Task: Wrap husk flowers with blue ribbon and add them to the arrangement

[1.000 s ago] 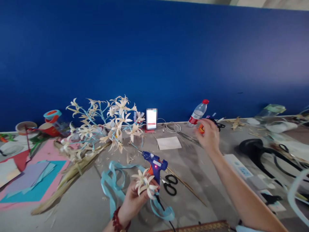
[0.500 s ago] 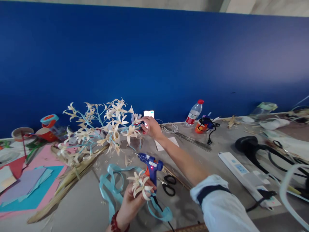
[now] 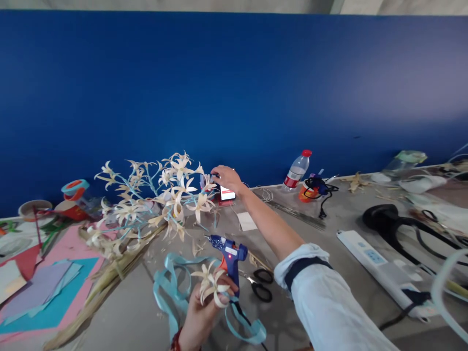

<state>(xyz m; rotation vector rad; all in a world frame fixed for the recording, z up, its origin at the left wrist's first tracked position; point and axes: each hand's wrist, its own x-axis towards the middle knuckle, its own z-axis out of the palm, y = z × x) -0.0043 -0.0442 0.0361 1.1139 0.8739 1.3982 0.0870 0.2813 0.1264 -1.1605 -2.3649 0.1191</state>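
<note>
My left hand [image 3: 204,307] pinches a cream-coloured artificial flower [image 3: 210,282] low in front, its pale blue stem wrap just visible by the fingers. Beyond it my right hand [image 3: 227,176] reaches to the back of the table, across the upper part of a lit phone [image 3: 227,194]. Its fingers are bent and slightly apart at the phone's left side; whether they touch it I cannot tell. Just left stands a spray of cream flowers [image 3: 181,185] on blue stems. A blue glue gun [image 3: 230,251] with a red light stands behind the held flower, near scissors [image 3: 261,285] and blue ribbon [image 3: 170,282].
On the left lie coloured paper sheets [image 3: 47,292] and dried husks [image 3: 109,278]. A water bottle [image 3: 297,170] leans at the blue wall [image 3: 234,87], near a coiled black cord [image 3: 318,187]. A white power strip [image 3: 380,268] lies on the right.
My right hand has risen slightly from in front of the phone to its upper part, uncovering more of the screen. My left hand still keeps the flower. The view has shifted a little.
</note>
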